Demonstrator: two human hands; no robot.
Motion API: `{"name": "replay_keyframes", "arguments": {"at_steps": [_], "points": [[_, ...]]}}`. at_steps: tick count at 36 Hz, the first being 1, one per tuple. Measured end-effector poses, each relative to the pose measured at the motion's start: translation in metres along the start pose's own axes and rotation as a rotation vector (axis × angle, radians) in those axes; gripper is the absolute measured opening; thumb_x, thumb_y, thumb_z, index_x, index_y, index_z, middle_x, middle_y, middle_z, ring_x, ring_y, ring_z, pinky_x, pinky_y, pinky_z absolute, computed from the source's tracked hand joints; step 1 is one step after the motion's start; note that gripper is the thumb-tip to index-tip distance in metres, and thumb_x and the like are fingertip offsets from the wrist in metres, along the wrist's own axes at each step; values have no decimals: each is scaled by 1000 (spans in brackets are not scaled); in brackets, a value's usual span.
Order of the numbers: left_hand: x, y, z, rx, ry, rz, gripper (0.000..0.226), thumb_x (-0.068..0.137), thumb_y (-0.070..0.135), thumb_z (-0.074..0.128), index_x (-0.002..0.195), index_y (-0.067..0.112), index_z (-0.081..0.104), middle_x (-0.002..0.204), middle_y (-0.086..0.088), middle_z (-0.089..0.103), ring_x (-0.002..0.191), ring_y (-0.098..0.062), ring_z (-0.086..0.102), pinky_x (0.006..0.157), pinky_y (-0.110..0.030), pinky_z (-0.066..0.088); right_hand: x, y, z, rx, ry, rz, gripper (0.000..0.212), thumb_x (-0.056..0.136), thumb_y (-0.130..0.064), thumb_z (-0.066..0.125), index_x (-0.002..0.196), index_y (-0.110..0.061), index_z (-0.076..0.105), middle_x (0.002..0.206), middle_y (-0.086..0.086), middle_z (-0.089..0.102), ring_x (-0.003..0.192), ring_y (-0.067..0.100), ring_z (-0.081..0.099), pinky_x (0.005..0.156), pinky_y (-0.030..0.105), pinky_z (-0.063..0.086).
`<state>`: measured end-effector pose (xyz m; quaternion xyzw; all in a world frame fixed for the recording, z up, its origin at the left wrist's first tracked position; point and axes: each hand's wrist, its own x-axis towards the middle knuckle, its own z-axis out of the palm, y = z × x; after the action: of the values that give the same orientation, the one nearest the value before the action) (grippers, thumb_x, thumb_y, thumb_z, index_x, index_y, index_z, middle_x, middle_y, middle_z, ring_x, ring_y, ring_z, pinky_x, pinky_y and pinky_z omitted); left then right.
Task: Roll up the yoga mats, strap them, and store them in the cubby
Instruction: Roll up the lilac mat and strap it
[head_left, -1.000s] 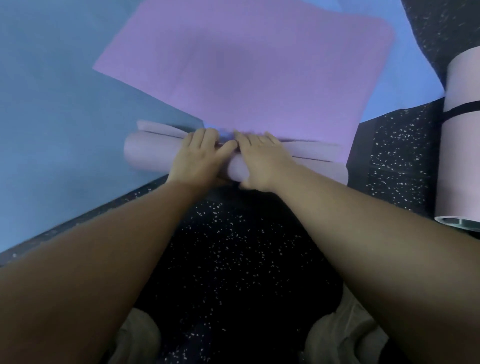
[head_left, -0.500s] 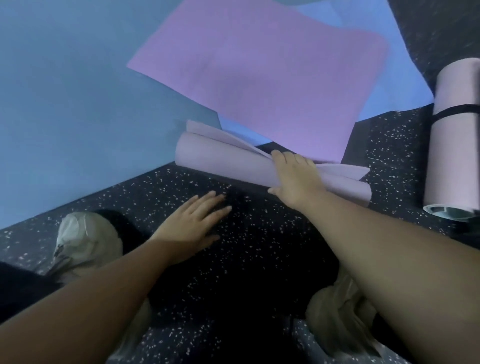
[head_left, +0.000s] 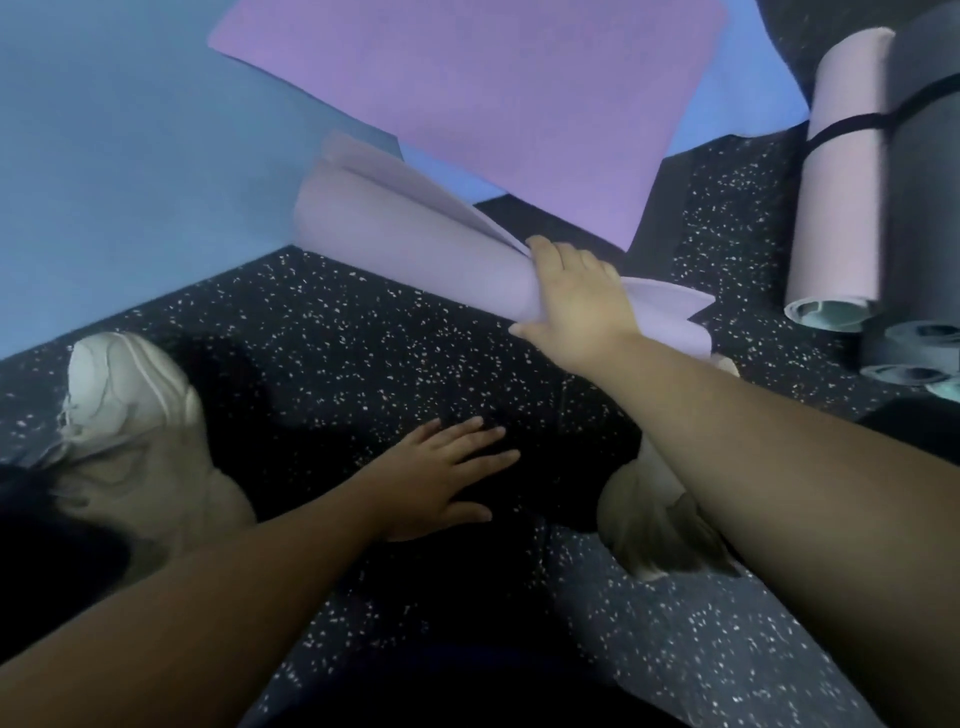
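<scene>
Purple mat (head_left: 415, 234), partly rolled, lies skewed on the speckled floor (head_left: 363, 353), its far end flat. Our right hand (head_left: 576, 306) wraps the roll to stop it unwinding; our left hand (head_left: 441, 467) rests released, fingers spread, probably bracing us. A strapped roll (head_left: 836, 182) waits right.

The half-rolled mat (head_left: 415, 244) was lilac, its flat part brighter purple; the mat under it (head_left: 130, 156) was plain blue; the floor (head_left: 363, 338) was black with white speckles; the strapped roll (head_left: 836, 176) was pale pink with a black strap (head_left: 831, 131); the shoe (head_left: 124, 395) was off-white.
</scene>
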<state>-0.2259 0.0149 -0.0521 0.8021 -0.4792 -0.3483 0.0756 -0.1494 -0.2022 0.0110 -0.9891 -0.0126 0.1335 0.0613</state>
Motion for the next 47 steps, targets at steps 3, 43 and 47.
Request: {"name": "replay_keyframes", "arguments": {"at_steps": [3, 43, 47], "points": [[-10, 2, 5, -29, 24, 21, 76, 73, 78, -2, 142, 48, -14, 151, 21, -20, 140, -3, -23, 115, -31, -12, -8, 1, 4, -11, -8, -9, 90, 84, -45, 69, 151, -15, 17, 144, 6, 38, 130, 28, 36, 108, 37, 23], [-11, -30, 17, -159, 408, -430, 67, 97, 5, 44, 153, 32, 19, 134, -4, 31, 119, -23, 27, 102, -36, 38, -18, -11, 16, -59, 69, -59, 86, 84, -41, 70, 150, -14, 22, 142, 6, 40, 126, 27, 39, 106, 36, 23], [-13, -52, 0, -246, 500, -548, 58, 99, 8, 43, 151, 29, 28, 137, -7, 38, 122, -26, 35, 102, -39, 38, -15, -11, 14, -37, 83, -66, 85, 85, -38, 70, 151, -13, 21, 143, 8, 39, 128, 29, 39, 109, 36, 24]]}}
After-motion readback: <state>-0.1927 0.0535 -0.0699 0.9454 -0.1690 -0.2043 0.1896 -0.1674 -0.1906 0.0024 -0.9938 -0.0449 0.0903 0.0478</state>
